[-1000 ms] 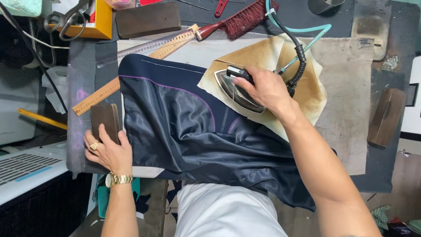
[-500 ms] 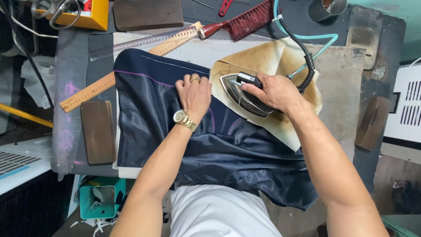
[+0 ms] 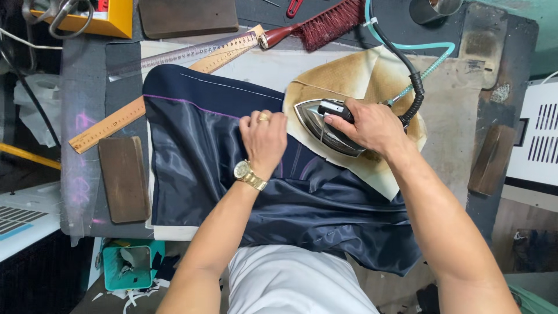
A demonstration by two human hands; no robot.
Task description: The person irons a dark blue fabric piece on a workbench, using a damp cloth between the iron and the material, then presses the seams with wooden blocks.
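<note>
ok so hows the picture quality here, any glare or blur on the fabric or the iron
Head view: lighting even and soft, with only faint shadows under the hands; the navy lining fabric shows pale sheen streaks along its folds; the iron has a bright glint on its metal sole; the left hand and right hand are sharp; edges bend slightly from the wide lens.

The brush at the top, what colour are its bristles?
Dark red bristles on the brush, with a reddish-brown handle; the head view shows it.
</note>
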